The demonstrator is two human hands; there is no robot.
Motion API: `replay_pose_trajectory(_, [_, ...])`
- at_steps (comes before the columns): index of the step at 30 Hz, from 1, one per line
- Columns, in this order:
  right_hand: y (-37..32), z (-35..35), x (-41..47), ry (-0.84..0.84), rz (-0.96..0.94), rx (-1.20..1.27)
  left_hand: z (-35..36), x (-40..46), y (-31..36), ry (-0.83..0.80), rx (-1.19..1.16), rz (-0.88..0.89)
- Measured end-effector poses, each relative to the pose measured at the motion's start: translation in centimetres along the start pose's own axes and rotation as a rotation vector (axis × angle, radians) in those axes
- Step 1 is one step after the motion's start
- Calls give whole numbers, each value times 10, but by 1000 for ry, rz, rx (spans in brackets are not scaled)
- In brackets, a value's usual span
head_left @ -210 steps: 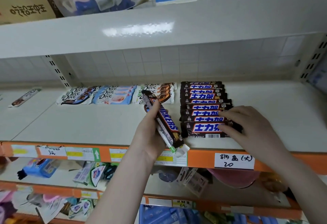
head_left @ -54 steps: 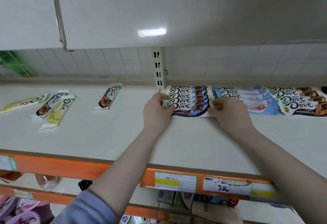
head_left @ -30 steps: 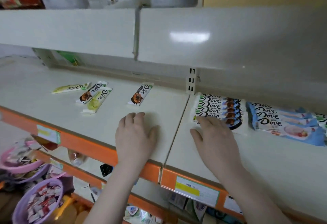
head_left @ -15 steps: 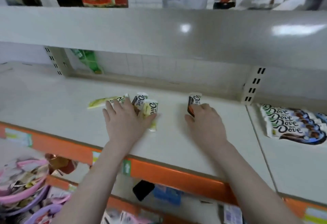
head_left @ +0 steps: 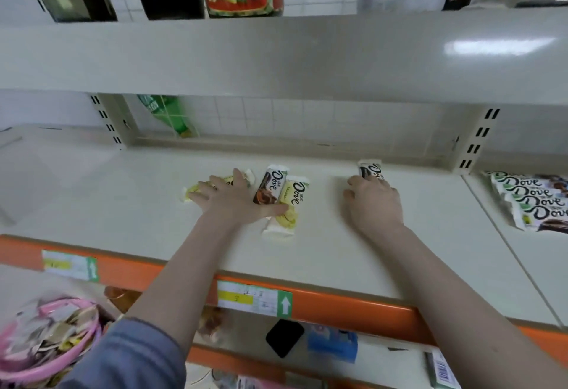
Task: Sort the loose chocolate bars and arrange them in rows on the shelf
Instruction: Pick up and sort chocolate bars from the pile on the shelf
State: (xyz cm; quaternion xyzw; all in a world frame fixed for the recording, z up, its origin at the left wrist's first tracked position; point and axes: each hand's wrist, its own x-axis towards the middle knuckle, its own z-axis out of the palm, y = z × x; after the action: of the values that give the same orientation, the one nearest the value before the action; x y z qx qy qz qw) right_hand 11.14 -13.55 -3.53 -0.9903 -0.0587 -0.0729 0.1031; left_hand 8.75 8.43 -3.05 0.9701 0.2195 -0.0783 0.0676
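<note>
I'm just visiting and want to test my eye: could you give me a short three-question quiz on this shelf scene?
1. True or false: the left hand lies flat on loose Dove bars.
2. How many bars does the right hand touch?
3. The neat Dove row lies: A) far left, B) far right, C) on the upper shelf.

Key: 1 true; 2 one, the single bar; 3 B.
</note>
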Motion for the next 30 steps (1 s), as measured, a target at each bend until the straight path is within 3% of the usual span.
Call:
replay_pose_trajectory(6, [10, -2, 8, 106, 59, 59, -10, 8, -10, 62, 22, -40])
replay_pose_trajectory(10, [17, 0, 15, 57, 157, 108, -10, 9, -16, 78, -4, -78])
replay_pose_trajectory(15, [18, 3, 15, 72, 146, 252, -9, 5, -14, 115, -31, -77])
replay_pose_trajectory(25, [14, -9, 16, -118, 251, 376, -7, 4, -5, 93, -347, 23])
replay_pose_trajectory(27, [14, -9, 14, -167, 260, 356, -10, 4, -5, 76, -493, 11])
replay_pose_trajectory(30, [15, -11, 11, -211, 269, 366, -17, 3, -4, 24, -890, -37])
